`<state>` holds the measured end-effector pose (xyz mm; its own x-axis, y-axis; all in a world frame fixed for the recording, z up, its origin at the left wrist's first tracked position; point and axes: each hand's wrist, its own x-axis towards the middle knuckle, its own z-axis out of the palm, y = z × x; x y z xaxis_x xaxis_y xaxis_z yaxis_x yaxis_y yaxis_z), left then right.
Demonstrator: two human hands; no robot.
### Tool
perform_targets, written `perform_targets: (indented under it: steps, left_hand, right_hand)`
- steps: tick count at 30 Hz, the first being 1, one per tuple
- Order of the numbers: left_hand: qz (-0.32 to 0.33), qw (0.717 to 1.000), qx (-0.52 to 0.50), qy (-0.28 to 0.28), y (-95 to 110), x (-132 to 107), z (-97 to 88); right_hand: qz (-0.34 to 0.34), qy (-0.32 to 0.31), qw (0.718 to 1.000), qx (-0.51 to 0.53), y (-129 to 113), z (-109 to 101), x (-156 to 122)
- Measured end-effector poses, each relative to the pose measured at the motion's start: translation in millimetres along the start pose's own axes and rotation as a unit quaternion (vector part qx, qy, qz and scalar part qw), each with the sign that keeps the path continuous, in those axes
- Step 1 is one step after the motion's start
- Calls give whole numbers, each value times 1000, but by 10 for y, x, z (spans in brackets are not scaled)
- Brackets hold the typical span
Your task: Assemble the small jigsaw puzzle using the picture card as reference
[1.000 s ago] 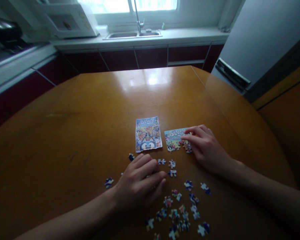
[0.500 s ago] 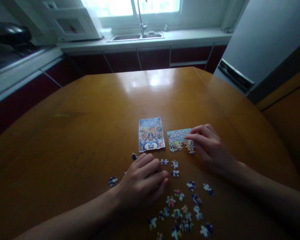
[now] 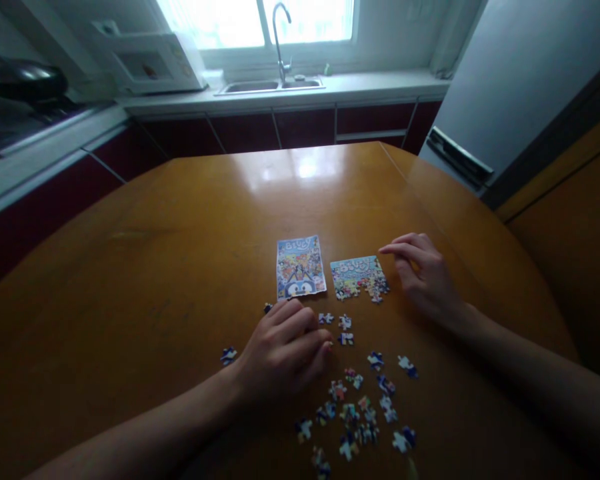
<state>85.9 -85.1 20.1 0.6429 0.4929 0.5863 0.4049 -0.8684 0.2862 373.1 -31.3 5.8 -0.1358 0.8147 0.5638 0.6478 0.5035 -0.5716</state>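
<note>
A partly joined jigsaw puzzle (image 3: pixel 357 272) with a ragged lower edge lies right of a creased picture sheet (image 3: pixel 300 267) lettered "Bluey". My right hand (image 3: pixel 423 277) is just off the puzzle's right edge, index finger stretched out and nothing visible in it. Curled below the sheet, my left hand (image 3: pixel 287 350) has its fingers closed; a small coloured bit of a puzzle piece (image 3: pixel 329 345) shows at the fingertips, the rest hidden. Three loose pieces (image 3: pixel 345 322) lie between that hand and the puzzle. Several more pieces (image 3: pixel 367 413) are scattered nearer me.
One loose piece (image 3: pixel 228 355) lies left of my left wrist, and another (image 3: pixel 268 307) peeks out beyond the knuckles. The wooden table (image 3: pixel 205 220) reaches towards a counter with a sink (image 3: pixel 253 87). A fridge (image 3: pixel 505 87) stands at the right.
My right hand has drawn off the puzzle to the right, uncovering its upper right corner. My left hand stays nearly in place. The view has tilted up slightly.
</note>
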Motion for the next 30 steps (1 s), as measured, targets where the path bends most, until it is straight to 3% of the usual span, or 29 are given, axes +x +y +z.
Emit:
perform_targets:
  steps: [3, 6, 9, 13, 18, 21, 26, 30]
  left_hand:
    - [-31, 999, -14, 12, -30, 12, -52]
    - [-107, 992, -44, 42, -101, 66, -165]
    - [-191, 977, -47, 86, -236, 120, -281]
    - [-278, 955, -52, 89, -485, 136, -365]
    - [-270, 960, -44, 56, -735, 122, -443]
    - [-253, 966, -42, 26, -750, 132, -500]
    - [-135, 973, -89, -166, -486, 144, -435]
    - [-81, 965, -79, -237, -266, 107, -250]
  right_hand:
    - [9, 3, 1000, 0, 30, 0, 0]
    - [14, 9, 1000, -5, 43, -9, 2]
    - [14, 16, 1000, -8, 41, -25, 5]
    - [12, 22, 1000, -10, 49, -36, 5]
    - [13, 27, 999, -15, 93, -30, -2]
    - [12, 24, 1000, -15, 113, -17, -6]
    - [8, 19, 1000, -18, 98, 11, -21]
    - [1, 21, 1000, -14, 78, 14, -35]
